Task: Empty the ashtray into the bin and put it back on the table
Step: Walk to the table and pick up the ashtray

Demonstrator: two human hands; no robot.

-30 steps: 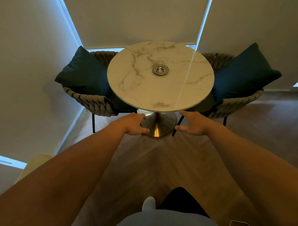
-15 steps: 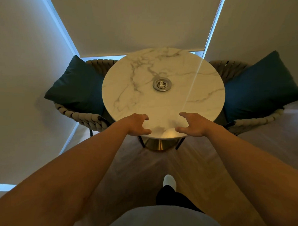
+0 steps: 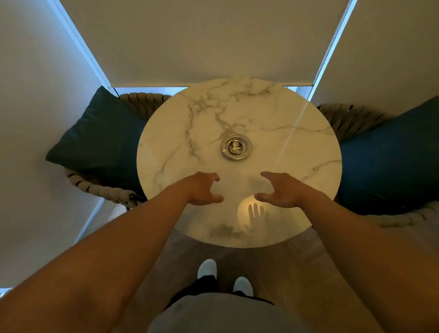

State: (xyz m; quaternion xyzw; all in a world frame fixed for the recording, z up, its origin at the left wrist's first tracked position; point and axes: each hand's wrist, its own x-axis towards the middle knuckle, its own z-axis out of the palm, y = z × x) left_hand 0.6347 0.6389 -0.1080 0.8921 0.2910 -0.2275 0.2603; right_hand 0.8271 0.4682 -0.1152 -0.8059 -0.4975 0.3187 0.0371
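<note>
A small round metal ashtray [image 3: 236, 147] with ash inside sits near the middle of a round white marble table [image 3: 179, 150]. My left hand [image 3: 203, 189] hovers above the table's near half, short of the ashtray and to its left, fingers curled apart and holding nothing. My right hand [image 3: 280, 191] hovers level with it, short of the ashtray and to its right, also spread and empty. Both hands are apart from the ashtray. No bin is in view.
Two woven rope chairs flank the table, each with a dark teal cushion: left cushion [image 3: 102, 137], right cushion [image 3: 393, 157]. Window blinds [image 3: 205, 36] close in behind the table. Wooden floor [image 3: 279, 273] and my white shoes lie below its near edge.
I have stepped closer to the table. Both hands have moved forward from beyond its near edge to above its near half, nearer the ashtray.
</note>
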